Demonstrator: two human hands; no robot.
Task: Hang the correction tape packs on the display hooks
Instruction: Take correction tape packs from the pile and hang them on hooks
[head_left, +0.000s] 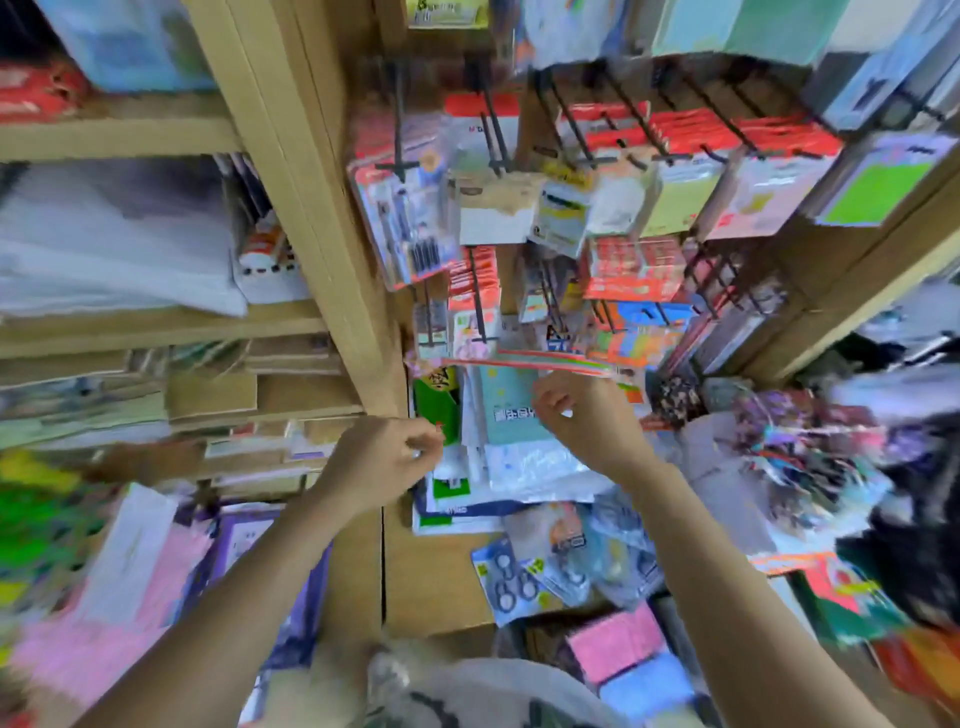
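Observation:
Several blue correction tape packs (522, 574) lie loose on a cardboard box (431, 582) low in the middle, with more of them (618, 561) just to the right. Black display hooks (493, 132) stick out of the rack above, most carrying carded goods. My left hand (387, 460) hovers above the box with its fingers curled. Raised a little higher, my right hand (579, 415) also has its fingers curled, in front of a pale blue pack (506, 410). Blur hides whether either hand holds anything.
A wooden post (311, 208) separates the hook rack from shelves (156, 322) of stacked paper at left. Red carded packs (634, 270) fill the middle hooks. Piles of colourful goods (810, 457) crowd the right, and pink and purple items (156, 597) the lower left.

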